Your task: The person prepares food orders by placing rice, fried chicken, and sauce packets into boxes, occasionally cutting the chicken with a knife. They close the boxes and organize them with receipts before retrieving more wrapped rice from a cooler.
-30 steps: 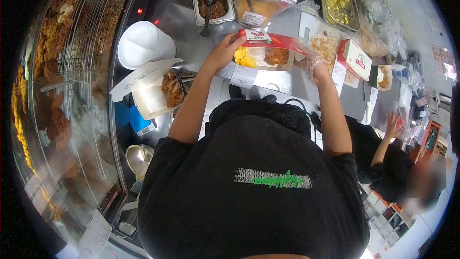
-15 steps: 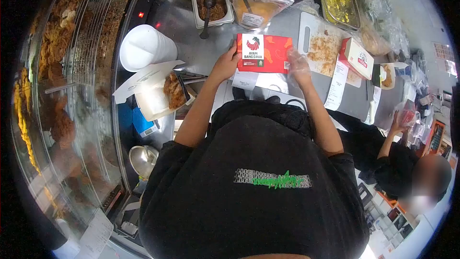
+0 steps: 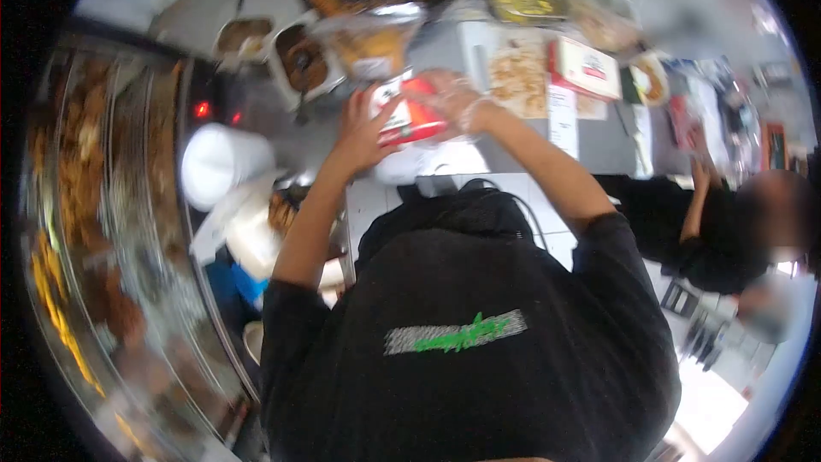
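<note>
A red box with a white label [image 3: 413, 126] is between my two hands near the counter's front edge. My left hand [image 3: 366, 130] grips its left side. On the box's right and top lies my right hand [image 3: 453, 101], in a clear plastic glove, its fingers over the box and blurred by motion. Just beyond the box stands a plastic bag of orange contents [image 3: 372, 44]. A metal tub of brown food [image 3: 304, 64] with a dark spoon is to the left of that bag.
White stacked tubs [image 3: 224, 162] and an open white box [image 3: 252, 231] are at left, beside a glass food case [image 3: 128, 248]. At right are a crumb-covered board [image 3: 517, 77], a closed red-and-white box [image 3: 586, 68], a receipt [image 3: 562, 124] and a co-worker in black [image 3: 718, 235].
The box has moved left in view and tilted, and its label is now partly covered. My right hand has come over it from the right side. The whole view has shifted.
</note>
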A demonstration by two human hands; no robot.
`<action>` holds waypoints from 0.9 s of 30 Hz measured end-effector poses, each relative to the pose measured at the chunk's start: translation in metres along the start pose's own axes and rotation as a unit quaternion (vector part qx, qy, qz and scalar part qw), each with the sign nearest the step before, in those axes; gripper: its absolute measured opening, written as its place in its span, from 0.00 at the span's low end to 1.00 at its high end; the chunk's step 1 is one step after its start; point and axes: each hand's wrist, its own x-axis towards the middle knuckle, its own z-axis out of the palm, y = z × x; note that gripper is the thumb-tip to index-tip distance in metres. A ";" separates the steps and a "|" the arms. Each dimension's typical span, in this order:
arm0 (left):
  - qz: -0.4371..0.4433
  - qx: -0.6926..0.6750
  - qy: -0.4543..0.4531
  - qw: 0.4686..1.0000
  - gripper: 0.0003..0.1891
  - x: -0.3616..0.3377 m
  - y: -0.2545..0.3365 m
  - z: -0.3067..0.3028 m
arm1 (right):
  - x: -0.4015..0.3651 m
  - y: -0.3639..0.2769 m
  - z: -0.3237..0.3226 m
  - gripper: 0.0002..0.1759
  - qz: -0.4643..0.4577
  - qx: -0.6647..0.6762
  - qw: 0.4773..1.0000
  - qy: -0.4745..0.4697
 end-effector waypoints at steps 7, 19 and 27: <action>-0.012 0.007 -0.132 0.991 0.41 0.005 0.007 -0.023 | 0.001 0.008 -0.005 0.50 0.002 -0.014 0.996 -0.085; 0.090 0.009 -0.091 0.992 0.38 0.000 0.002 -0.019 | -0.020 0.003 -0.008 0.50 -0.014 -0.022 0.994 -0.110; 0.104 -0.011 -0.083 0.991 0.31 -0.004 -0.005 -0.007 | -0.009 -0.008 -0.032 0.39 -0.008 -0.042 0.982 -0.183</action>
